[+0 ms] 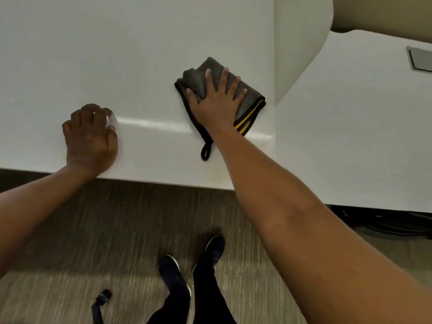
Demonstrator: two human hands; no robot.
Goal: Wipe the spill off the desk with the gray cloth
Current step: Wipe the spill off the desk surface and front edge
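Note:
The gray cloth (250, 99), edged in black with yellow stripes and a black hanging loop, lies folded on the white desk (117, 54) near its right end. My right hand (217, 101) presses flat on the cloth with fingers spread. My left hand (90, 139) rests on the desk near the front edge, to the left of the cloth, with fingers curled under and nothing visibly in them. A faint shiny streak (152, 123) runs across the desk between the two hands. A faint yellowish mark (217, 177) shows at the front edge.
A second white desk (350, 136) adjoins on the right, with a gray cover plate (420, 59). A pale divider panel (301, 43) rises between the desks. Below are carpet, my dark shoes (175, 274), a black strap-like object (100, 302) and cables (385, 220).

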